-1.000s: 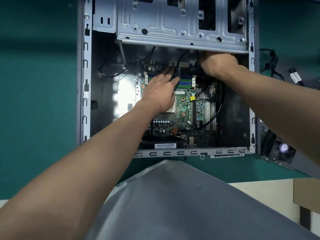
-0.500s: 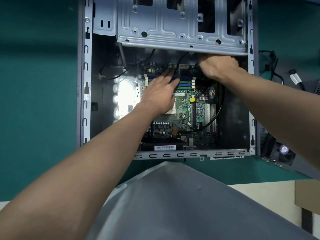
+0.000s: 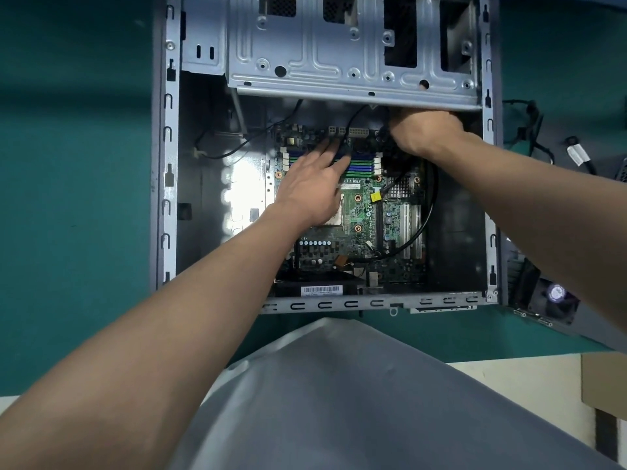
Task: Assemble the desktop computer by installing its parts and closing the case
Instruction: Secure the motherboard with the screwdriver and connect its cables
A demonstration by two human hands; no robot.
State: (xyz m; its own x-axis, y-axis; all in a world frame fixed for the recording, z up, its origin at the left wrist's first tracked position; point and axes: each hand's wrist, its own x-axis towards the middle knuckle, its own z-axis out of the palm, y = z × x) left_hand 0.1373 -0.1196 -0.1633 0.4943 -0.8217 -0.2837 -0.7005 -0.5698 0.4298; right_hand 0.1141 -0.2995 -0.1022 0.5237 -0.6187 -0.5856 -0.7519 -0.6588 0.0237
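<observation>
Barely shifted, both hands stay inside the open case (image 3: pixel 162 184) on the green mat (image 3: pixel 84 198). Right hand (image 3: pixel 424 134) reaches under the far cage (image 3: pixel 339 69), fingers hidden, grip unclear; left hand (image 3: pixel 312 188) lies flat, straight-fingered, on the motherboard (image 3: pixel 359 212).

Green mat (image 3: pixel 68 164) carries open case (image 3: pixel 166 171), cables (image 3: pixel 529 130), fan unit (image 3: pixel 556 295).

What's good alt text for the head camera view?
A person's left hand lies fingers-out on the green motherboard inside an open computer case, while the right hand reaches under the metal drive cage.
</observation>
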